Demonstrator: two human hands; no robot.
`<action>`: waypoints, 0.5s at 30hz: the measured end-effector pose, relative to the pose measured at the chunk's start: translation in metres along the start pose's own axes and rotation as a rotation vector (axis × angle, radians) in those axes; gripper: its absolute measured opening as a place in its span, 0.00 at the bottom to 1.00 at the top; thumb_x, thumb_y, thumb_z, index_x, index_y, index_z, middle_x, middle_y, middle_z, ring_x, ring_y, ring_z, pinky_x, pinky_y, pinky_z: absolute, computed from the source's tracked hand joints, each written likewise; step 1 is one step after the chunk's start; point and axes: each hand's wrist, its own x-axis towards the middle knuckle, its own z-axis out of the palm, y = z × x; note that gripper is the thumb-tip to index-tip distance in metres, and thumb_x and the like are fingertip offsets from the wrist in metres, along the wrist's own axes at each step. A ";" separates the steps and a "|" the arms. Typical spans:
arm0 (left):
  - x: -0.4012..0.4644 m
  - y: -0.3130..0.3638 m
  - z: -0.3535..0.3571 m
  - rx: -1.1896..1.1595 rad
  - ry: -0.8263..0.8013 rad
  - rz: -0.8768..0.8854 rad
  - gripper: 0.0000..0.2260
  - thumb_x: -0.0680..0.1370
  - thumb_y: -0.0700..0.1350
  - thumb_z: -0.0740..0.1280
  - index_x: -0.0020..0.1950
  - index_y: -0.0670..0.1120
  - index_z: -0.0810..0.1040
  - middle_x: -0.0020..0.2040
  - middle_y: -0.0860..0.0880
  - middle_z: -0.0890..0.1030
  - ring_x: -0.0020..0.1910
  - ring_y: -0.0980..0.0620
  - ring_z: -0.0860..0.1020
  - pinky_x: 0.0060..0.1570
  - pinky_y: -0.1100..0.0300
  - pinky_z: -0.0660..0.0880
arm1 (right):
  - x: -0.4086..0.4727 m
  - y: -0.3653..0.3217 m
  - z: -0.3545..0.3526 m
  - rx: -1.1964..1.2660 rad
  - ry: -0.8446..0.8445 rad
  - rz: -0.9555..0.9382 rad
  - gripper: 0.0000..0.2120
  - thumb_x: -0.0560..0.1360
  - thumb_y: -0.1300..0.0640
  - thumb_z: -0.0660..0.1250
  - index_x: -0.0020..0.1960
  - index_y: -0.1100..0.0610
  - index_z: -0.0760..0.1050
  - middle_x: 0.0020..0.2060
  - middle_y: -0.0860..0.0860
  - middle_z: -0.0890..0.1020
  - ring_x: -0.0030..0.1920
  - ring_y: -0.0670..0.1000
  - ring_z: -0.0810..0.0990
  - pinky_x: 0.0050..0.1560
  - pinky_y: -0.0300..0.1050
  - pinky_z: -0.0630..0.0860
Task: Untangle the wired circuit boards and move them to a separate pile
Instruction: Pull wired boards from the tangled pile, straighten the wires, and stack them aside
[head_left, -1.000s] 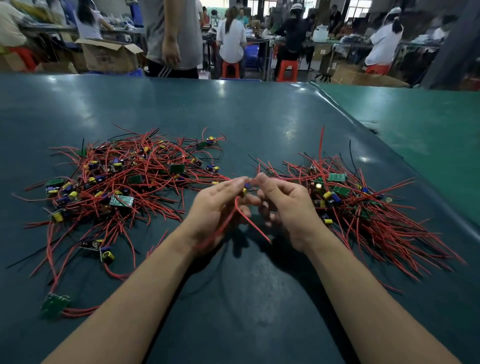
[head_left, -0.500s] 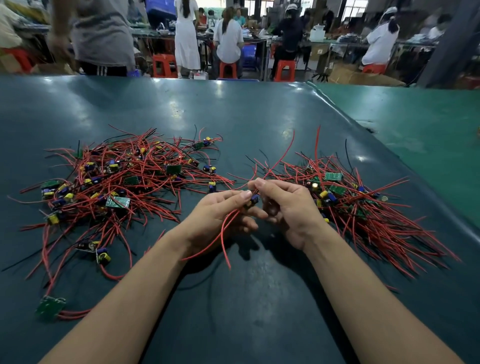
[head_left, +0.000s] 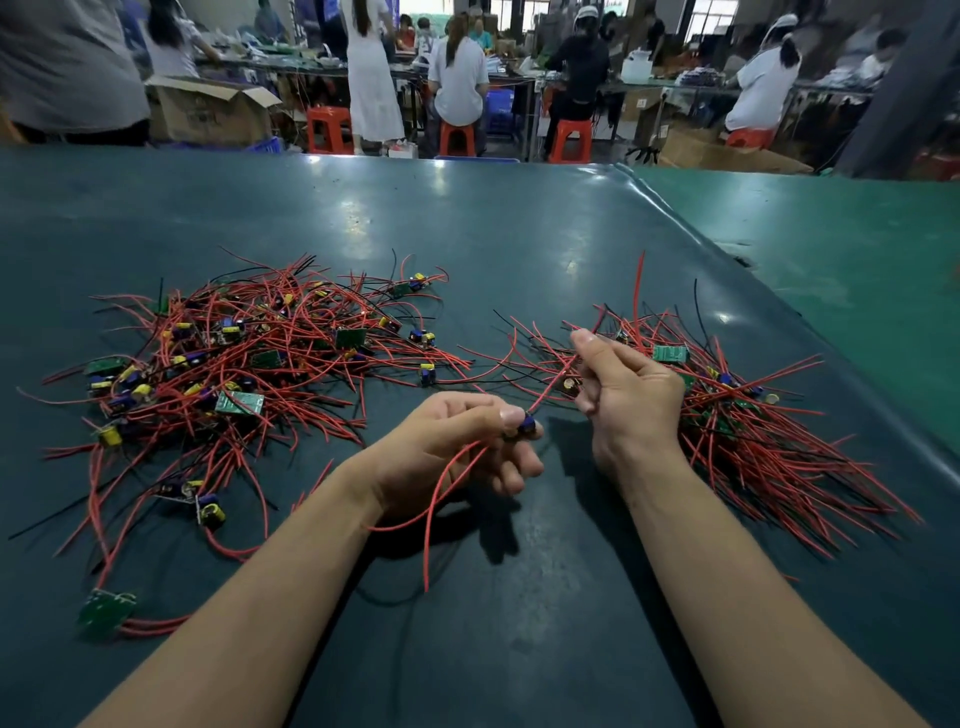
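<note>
A tangled pile of small green circuit boards with red and black wires (head_left: 234, 358) lies on the left of the dark green table (head_left: 467, 234). A second, straighter pile (head_left: 743, 415) lies on the right. My left hand (head_left: 457, 447) pinches a small board with a blue part (head_left: 527, 425) between thumb and fingers; red wires hang down from it. My right hand (head_left: 623, 395) grips a red wire (head_left: 550, 387) that runs from that board up and to the right, over the edge of the right pile.
A single board with red wires (head_left: 106, 613) lies apart near the front left. A lighter green table (head_left: 831, 249) adjoins on the right. Behind the table are people, red stools (head_left: 330, 130) and a cardboard box (head_left: 213, 111).
My hands have drawn apart: the right hand rose and moved right along a red wire, while the left hand stayed low with the board. People in the background shifted.
</note>
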 end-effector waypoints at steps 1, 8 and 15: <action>-0.001 0.000 0.000 -0.002 -0.015 -0.004 0.09 0.77 0.44 0.65 0.45 0.41 0.83 0.37 0.41 0.83 0.29 0.51 0.79 0.32 0.63 0.77 | 0.001 0.001 -0.001 -0.012 0.028 -0.021 0.05 0.74 0.66 0.72 0.39 0.63 0.80 0.21 0.47 0.73 0.19 0.44 0.64 0.20 0.34 0.61; -0.003 0.001 0.001 -0.004 -0.079 -0.051 0.09 0.77 0.43 0.64 0.43 0.44 0.84 0.35 0.41 0.83 0.28 0.51 0.80 0.29 0.63 0.76 | 0.001 0.010 -0.007 -0.507 0.068 -0.433 0.08 0.76 0.57 0.72 0.48 0.62 0.84 0.35 0.50 0.82 0.35 0.50 0.78 0.41 0.45 0.74; 0.006 -0.001 -0.002 -0.104 0.140 0.019 0.08 0.74 0.46 0.68 0.44 0.43 0.85 0.35 0.42 0.83 0.27 0.51 0.79 0.30 0.64 0.75 | -0.012 0.000 0.000 -0.224 -0.357 0.187 0.15 0.78 0.45 0.65 0.46 0.57 0.80 0.26 0.48 0.73 0.21 0.46 0.66 0.21 0.34 0.60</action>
